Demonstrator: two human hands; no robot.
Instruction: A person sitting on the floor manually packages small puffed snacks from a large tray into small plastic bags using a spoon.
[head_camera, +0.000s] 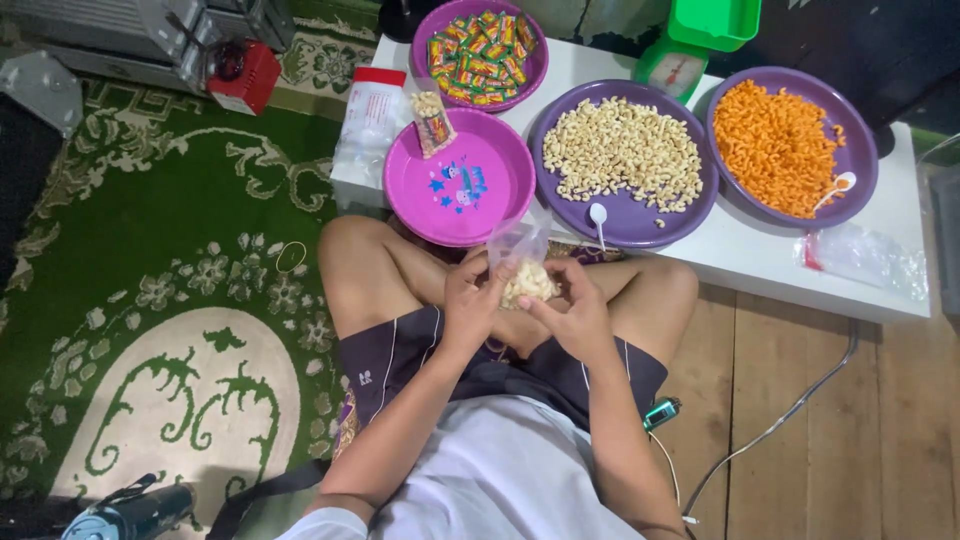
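Over the lap, the left hand (470, 300) and right hand (570, 312) both pinch a small plastic bag (522, 265) of pale snacks, probably light, floppy and crushable, best gripped near its open top.

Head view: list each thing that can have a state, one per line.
small clear bag: open, part filled with pale snacks
left hand: gripping the bag
right hand: gripping the bag
pink tray: holds one packed bag
pale-snack tray: full
orange-snack tray: full
candy tray: full
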